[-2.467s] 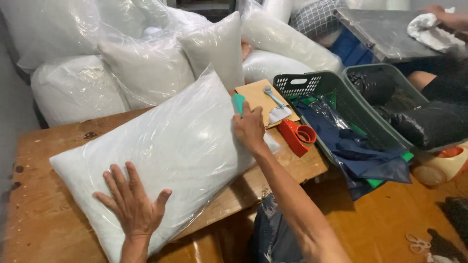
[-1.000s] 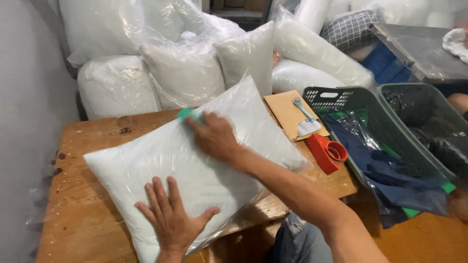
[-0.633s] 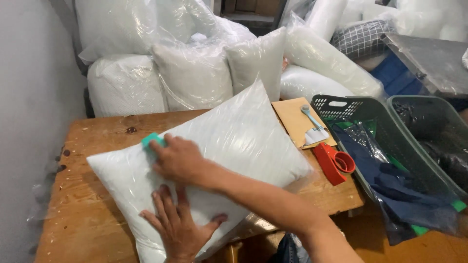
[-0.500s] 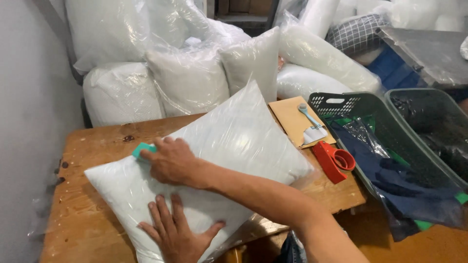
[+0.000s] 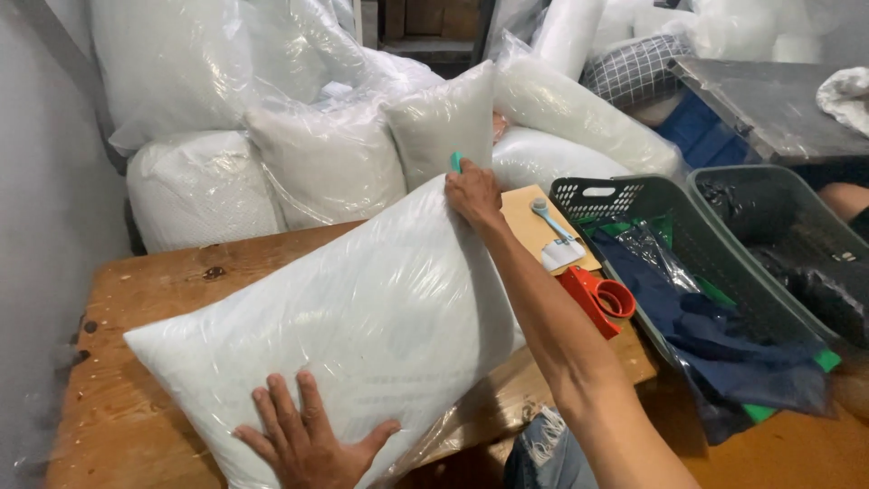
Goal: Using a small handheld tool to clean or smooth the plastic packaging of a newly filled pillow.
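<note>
Bagged white pillow (image 5: 362,335) lies diagonally on the wooden worktop (image 5: 154,290). Left hand (image 5: 308,444) flat, fingers spread, pressing its near edge. Right hand (image 5: 472,192) at the far corner, closed on a small teal tool (image 5: 456,162), probably a scraper.

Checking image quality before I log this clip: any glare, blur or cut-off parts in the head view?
Head view: even indoor light, sharp overall; soft sheen on the clear plastic wrap of the white pillow; the left hand is cropped at the bottom edge; the right hand hides most of a small teal tool; the dark green plastic basket interior is shadowed; slight wide-angle bend at the edges.
</note>
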